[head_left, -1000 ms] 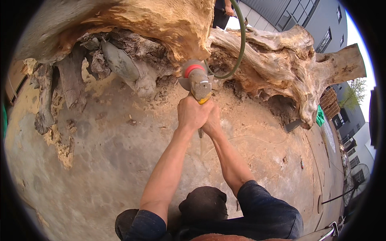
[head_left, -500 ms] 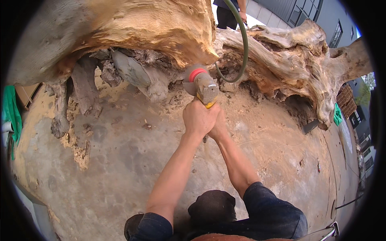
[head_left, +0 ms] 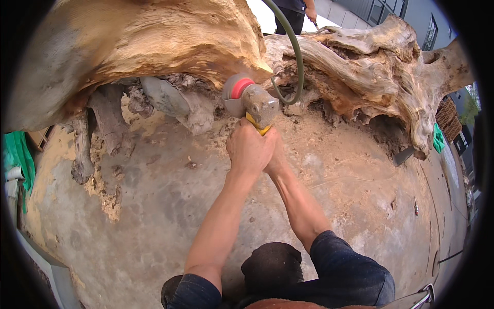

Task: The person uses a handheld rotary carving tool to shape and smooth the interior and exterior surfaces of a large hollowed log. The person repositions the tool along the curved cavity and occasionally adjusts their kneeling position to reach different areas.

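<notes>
My left hand [head_left: 245,147] and my right hand [head_left: 277,149] are wrapped together around the body of an angle grinder [head_left: 261,107], arms stretched out ahead. The tool has a dusty grey head, a yellow housing and a pad with a red band [head_left: 241,88]. That pad faces the lower edge of a huge pale driftwood trunk [head_left: 180,46]; whether it touches the wood I cannot tell. Most of the grinder's handle is hidden by my fingers. Under the trunk hang several weathered grey root stubs [head_left: 109,118].
Gnarled roots [head_left: 360,77] spread to the right. A green hose [head_left: 299,62] loops down beside the grinder. Sawdust and wood crumbs [head_left: 108,203] lie on the concrete floor [head_left: 154,247]. Another person [head_left: 293,15] stands behind the wood. Green cloth [head_left: 18,159] hangs at far left.
The grinder has shifted slightly left along the trunk's lower edge, and its pad has turned more into view. The whole view has also shifted a little. Both hands keep their hold.
</notes>
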Available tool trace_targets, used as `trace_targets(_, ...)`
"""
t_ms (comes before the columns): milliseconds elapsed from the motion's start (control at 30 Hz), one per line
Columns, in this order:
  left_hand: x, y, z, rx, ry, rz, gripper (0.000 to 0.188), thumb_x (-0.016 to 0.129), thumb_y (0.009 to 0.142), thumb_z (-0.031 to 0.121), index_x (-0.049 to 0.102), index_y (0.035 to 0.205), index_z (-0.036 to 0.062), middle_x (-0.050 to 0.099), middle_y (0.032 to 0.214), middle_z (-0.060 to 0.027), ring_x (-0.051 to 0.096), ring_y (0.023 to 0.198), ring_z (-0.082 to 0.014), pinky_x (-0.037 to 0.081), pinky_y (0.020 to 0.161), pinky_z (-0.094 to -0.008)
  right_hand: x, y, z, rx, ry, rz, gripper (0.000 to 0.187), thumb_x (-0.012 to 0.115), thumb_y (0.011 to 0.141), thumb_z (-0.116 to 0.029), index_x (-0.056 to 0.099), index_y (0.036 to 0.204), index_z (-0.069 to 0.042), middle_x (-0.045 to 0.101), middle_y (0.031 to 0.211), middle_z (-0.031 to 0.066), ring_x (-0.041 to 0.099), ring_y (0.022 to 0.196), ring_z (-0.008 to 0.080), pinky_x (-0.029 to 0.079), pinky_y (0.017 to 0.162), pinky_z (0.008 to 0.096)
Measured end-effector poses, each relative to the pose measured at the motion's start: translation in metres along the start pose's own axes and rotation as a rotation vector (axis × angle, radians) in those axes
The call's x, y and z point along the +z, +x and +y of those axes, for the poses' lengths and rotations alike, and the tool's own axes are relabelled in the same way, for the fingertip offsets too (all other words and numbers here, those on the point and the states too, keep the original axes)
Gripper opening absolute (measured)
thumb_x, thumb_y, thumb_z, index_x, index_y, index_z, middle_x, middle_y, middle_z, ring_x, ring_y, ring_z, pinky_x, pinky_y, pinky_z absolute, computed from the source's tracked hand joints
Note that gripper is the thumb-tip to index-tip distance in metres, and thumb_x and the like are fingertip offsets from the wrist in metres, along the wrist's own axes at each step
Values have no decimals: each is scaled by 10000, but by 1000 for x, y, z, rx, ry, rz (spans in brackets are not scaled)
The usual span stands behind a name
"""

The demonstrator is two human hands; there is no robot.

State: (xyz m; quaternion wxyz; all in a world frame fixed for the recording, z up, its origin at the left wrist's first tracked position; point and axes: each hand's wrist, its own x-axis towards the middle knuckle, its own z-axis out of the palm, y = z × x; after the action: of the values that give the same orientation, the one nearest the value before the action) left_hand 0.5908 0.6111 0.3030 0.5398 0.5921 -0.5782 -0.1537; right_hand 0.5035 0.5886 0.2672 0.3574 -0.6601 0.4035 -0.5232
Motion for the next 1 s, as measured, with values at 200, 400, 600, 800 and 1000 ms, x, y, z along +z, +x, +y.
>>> trace_targets(200, 7, -5, 4, -15, 93, -37, 502, 737, 796, 317, 641, 1020, -122, 705, 875, -323, 704, 859, -485, 546, 824, -544, 1, 0, 23, 39, 278, 19, 216, 754, 823, -116, 665, 983, -1, 698, 899, 61, 609, 881, 102, 519, 725, 336)
trace_targets(400, -11, -1, 23, 49, 85, 80, 487, 720, 809, 328, 644, 1006, -111, 704, 885, -326, 703, 882, -485, 545, 835, -541, -4, 11, -2, -110, 217, -88, 185, 735, 861, -108, 661, 998, -8, 691, 918, 46, 607, 880, 102, 521, 731, 329)
trace_targets(600, 20, 11, 5, -27, 223, -76, 469, 712, 791, 306, 676, 1004, -110, 711, 889, -321, 704, 922, -481, 553, 828, -516, 3, 7, 28, 39, 669, -93, 172, 711, 902, -97, 650, 1043, -20, 676, 954, 32, 617, 864, 112, 532, 727, 316)
trace_targets(800, 13, 7, 18, 5, 207, -39, 508, 710, 812, 353, 661, 994, -120, 709, 888, -322, 708, 891, -480, 544, 845, -549, 3, 15, 39, 116, 891, -130, 198, 688, 929, -92, 627, 1105, -25, 667, 997, 39, 641, 861, 131, 551, 720, 308)
trace_targets(1000, 6, 18, 40, -30, 299, -73, 502, 683, 796, 363, 697, 991, -98, 716, 930, -324, 709, 943, -470, 542, 868, -521, -6, 20, 17, 139, 971, -145, 211, 676, 939, -96, 615, 1127, -25, 669, 1019, 49, 653, 871, 140, 559, 720, 308)
